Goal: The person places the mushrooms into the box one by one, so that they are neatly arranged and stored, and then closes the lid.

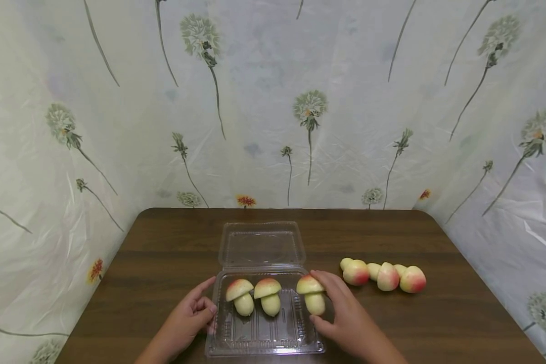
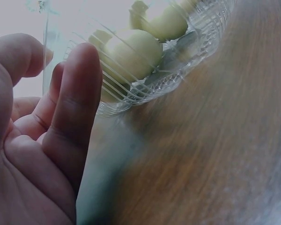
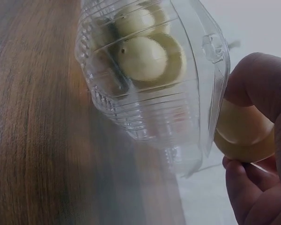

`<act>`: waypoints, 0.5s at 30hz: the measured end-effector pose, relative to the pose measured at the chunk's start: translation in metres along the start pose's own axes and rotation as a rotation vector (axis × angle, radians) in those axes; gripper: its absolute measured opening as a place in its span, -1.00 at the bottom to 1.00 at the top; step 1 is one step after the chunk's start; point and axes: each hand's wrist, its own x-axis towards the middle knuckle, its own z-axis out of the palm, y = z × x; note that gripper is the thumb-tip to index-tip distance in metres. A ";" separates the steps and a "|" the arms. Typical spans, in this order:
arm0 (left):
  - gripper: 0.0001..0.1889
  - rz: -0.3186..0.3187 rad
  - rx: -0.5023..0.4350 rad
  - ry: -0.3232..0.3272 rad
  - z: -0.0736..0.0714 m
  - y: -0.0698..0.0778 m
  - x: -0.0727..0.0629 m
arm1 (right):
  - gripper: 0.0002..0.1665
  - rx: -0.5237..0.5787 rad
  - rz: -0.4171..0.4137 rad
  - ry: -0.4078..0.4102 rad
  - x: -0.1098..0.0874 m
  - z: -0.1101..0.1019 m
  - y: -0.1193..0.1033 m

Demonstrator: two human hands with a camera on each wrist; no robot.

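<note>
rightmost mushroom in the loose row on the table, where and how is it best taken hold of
Probably by its rounded cap, pinched across the sides from above and the right. The rightmost mushroom lies with its cap toward the near right, well exposed. Its stem points away to the left, partly hidden behind the cap and close to the middle mushroom.

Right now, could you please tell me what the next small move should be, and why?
I would probably shift the held mushroom left and lower it into the box: the right hand holds it at the right edge, and bare space shows beside the two mushrooms inside.
</note>
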 end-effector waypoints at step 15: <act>-0.19 0.005 0.010 -0.017 -0.001 0.000 0.000 | 0.16 -0.038 -0.002 -0.037 0.006 0.001 -0.002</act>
